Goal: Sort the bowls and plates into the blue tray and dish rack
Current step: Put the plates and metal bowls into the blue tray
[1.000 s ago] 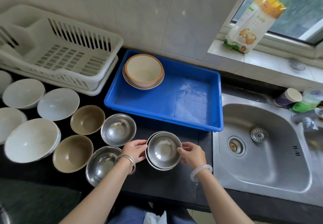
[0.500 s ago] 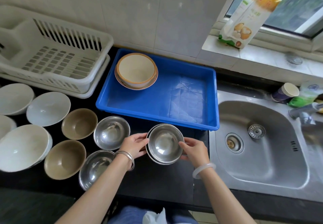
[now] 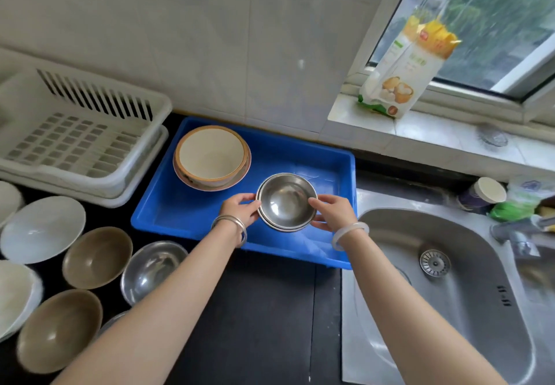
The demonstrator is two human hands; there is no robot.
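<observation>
1. Sitting at the far left against the tiled wall: white dish rack (image 3: 75,144), resting on the dark table (image 3: 255,324).
2. Lying in front of the rack on the table: white bowls (image 3: 42,228), then two brown bowls (image 3: 97,257), then a single steel bowl (image 3: 153,270) just beside them, all well apart from either hand.
3. Standing right of the rack: blue tray (image 3: 186,216), carrying in its far left corner a cream bowl (image 3: 211,156) nested on a plate (image 3: 192,181).
4. Pinching with the left hand (image 3: 240,208): thumb and curled fingers closing narrowly on the left rim of the stack of steel bowls (image 3: 286,201), a metal bangle circling the wrist.
5. Hanging over the tray's near right part, between both hands: that stack, upright, mouth up, near the cream bowl but not touching it; impossible to tell whether touching the tray floor.
6. Gripping with the right hand (image 3: 332,211): thumb on the right rim, fingers curling under the stack's side, a pale bangle circling the wrist.
7. Lying at the far right: steel sink (image 3: 450,309), just beside the tray.
</observation>
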